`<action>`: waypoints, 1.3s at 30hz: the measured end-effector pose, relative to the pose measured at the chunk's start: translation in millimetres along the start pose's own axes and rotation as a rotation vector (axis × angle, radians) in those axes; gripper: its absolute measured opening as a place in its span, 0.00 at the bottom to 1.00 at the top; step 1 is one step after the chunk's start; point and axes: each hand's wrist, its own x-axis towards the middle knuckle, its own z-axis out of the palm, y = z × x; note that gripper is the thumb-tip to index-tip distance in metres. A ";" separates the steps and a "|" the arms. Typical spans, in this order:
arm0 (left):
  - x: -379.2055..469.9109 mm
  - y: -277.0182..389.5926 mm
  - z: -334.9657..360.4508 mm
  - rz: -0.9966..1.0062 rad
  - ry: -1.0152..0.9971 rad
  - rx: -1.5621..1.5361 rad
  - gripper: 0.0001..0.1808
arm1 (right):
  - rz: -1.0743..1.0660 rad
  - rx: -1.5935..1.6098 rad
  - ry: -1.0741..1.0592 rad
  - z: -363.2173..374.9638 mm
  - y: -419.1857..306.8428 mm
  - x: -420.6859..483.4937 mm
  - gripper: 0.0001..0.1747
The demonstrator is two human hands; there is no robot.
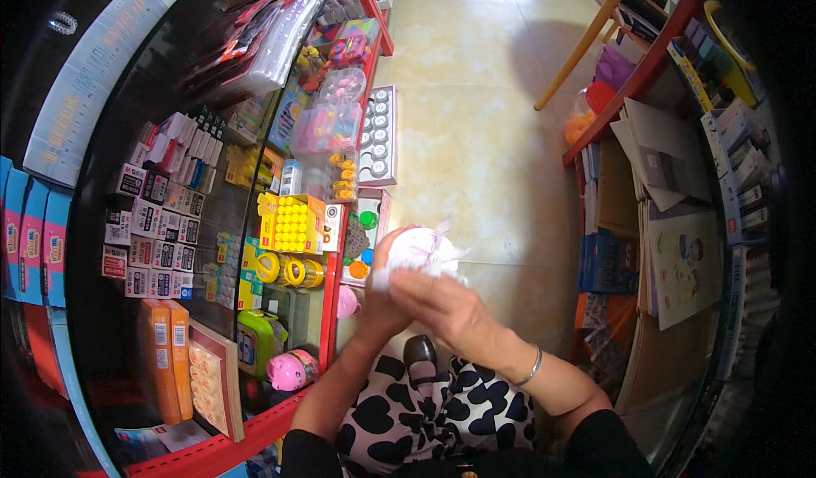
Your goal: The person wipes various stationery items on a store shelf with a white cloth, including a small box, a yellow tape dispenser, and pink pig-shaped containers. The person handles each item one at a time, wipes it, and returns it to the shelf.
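A bundled white, pale pink item (424, 248), which looks like soft cloth or film, is held up above the aisle floor. My left hand (382, 287) grips it from the left side, with the fingers partly hidden behind it. My right hand (443, 303) lies against its lower front, fingers together and slightly blurred; whether they pinch it cannot be told. A silver bracelet (534, 364) circles the right wrist. Just left of the hands are a shallow box with coloured round lids (361, 269) and a pink round object (348, 301).
Red-framed shelving (330, 312) on the left carries a box of yellow-capped tubes (292, 223), clear plastic boxes (326, 127) and a pink pig-shaped container (288, 372). Flat cardboard folders (676, 261) stand on the right shelf. A wooden leg (583, 41) slants down at upper right.
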 end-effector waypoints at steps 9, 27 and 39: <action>-5.0 -0.7 -10.4 -0.016 -0.099 -0.034 0.53 | 0.079 -0.087 0.096 -29.7 45.3 -1.4 0.27; -6.1 -25.9 -6.9 -0.117 -0.095 -0.236 0.47 | -0.087 0.049 -0.039 10.1 16.9 8.8 0.19; 1.0 -19.8 -15.6 -0.245 0.157 -0.648 0.52 | 0.756 0.602 0.260 5.6 60.9 -34.7 0.17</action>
